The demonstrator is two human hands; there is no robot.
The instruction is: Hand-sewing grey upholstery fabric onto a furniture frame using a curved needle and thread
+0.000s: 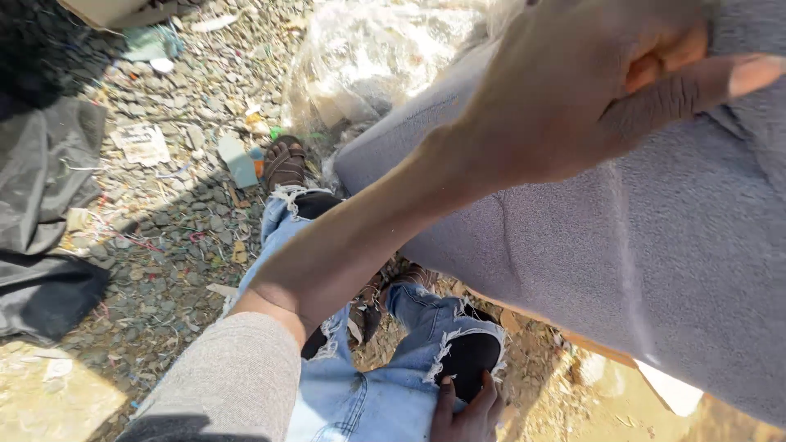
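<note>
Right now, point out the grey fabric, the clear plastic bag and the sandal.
grey fabric [655, 270], head view, broad flat middle.
clear plastic bag [377, 57], head view, crinkled front.
sandal [284, 164], head view, brown straps over the foot.
</note>
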